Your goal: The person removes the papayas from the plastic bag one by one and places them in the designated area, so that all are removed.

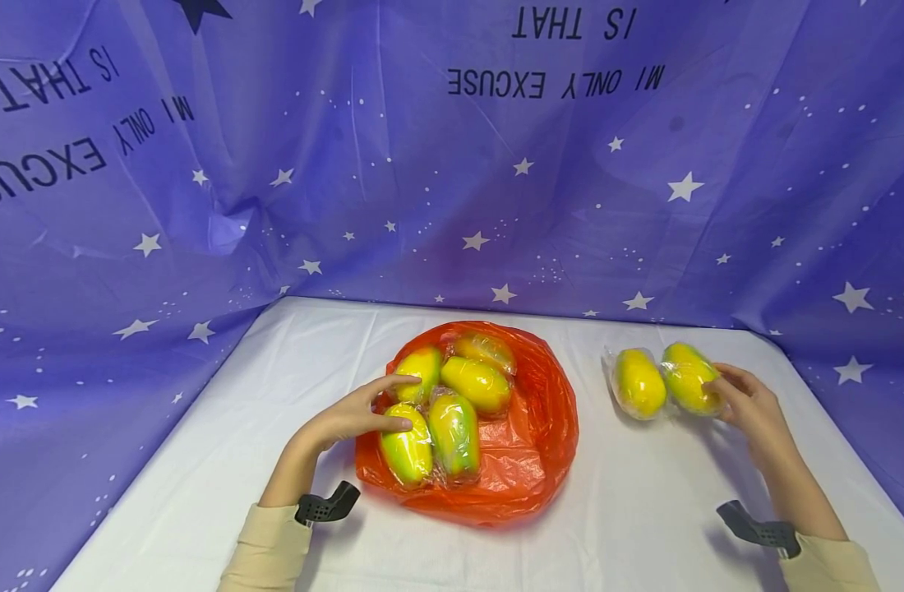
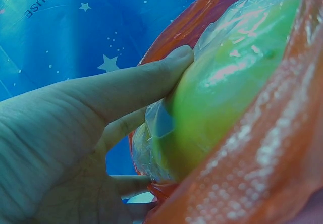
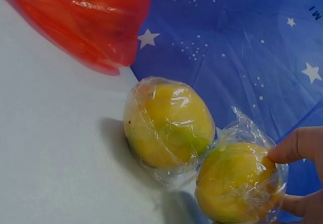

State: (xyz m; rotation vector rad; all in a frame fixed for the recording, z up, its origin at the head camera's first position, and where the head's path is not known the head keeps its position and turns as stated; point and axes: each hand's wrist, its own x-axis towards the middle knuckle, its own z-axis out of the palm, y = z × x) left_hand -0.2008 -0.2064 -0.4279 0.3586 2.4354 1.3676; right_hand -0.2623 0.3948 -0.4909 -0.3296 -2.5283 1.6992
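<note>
Several yellow-green mangoes in clear plastic wrap lie in an open red plastic bag [image 1: 526, 460]. My left hand [image 1: 352, 413] reaches over the bag's left side, fingers fairly straight. Its thumb touches the near-left mango [image 1: 408, 456], and a finger lies over the rear-left mango [image 1: 420, 366]. In the left wrist view the thumb rests on a wrapped mango [image 2: 227, 93]; the other fingertips are partly hidden. To the right of the bag, my right hand [image 1: 755, 403] holds a wrapped mango [image 3: 237, 188] by its right end. Another wrapped mango [image 1: 639, 384] sits beside it, their wraps touching.
A white cloth [image 1: 615, 526] covers the table. Purple fabric with stars and lettering [image 1: 422, 205] hangs behind and at both sides. Black camera mounts [image 1: 326, 503] are strapped to both wrists.
</note>
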